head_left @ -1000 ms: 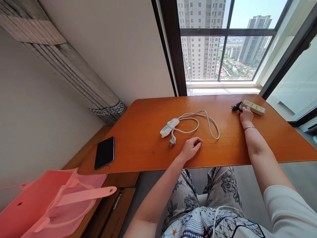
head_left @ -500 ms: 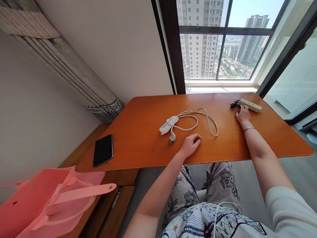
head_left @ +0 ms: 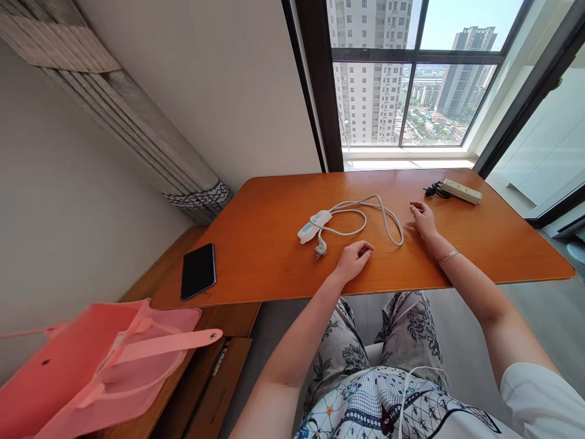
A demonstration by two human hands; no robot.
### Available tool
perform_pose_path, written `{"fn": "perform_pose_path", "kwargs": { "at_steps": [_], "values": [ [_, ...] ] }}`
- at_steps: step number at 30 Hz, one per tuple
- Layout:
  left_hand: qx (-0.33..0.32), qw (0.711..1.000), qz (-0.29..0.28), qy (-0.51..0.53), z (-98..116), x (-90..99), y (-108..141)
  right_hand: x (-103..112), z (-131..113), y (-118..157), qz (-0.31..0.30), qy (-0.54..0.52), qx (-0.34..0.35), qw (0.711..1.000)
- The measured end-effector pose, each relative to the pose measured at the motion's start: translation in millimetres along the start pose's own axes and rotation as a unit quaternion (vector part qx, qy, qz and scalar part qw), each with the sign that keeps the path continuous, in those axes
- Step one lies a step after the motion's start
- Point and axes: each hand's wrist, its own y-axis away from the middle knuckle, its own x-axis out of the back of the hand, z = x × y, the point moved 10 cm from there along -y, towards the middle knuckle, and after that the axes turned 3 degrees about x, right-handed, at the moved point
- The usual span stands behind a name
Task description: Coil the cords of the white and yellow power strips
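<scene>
Left hand (head_left: 351, 262) curled closed, right hand (head_left: 424, 221) loosely open; I see both empty. White strip (head_left: 314, 227) lies on table (head_left: 256, 250), beyond and left of the nearer left hand, long axis slanting away rightward.

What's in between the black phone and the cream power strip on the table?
The white power strip, its looped cord and the right hand are between them, in the head view.
</scene>
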Motion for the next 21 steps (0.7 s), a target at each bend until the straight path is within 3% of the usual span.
{"fn": "perform_pose_path", "kwargs": {
  "at_steps": [4, 8, 12, 17, 21],
  "values": [
    [0.005, 1.000, 0.015, 0.027, -5, 0.9, 0, -32, -24, 38, -0.079, -0.091, -0.002, 0.993],
    [-0.003, 0.998, 0.041, 0.039, -6, 5.8, 0, -56, -54, 77, -0.206, -0.185, -0.003, 0.961],
    [-0.017, 0.995, 0.101, 0.017, -4, 18.3, 3, -59, -75, 103, -0.261, -0.189, 0.013, 0.947],
    [-0.067, 0.980, 0.188, -0.010, 9, 33.3, 13, -70, -76, 137, -0.356, -0.174, -0.030, 0.918],
    [-0.111, 0.956, 0.270, -0.037, 19, 62.6, 18, -67, -82, 154, -0.396, -0.113, 0.016, 0.911]
  ]
}}
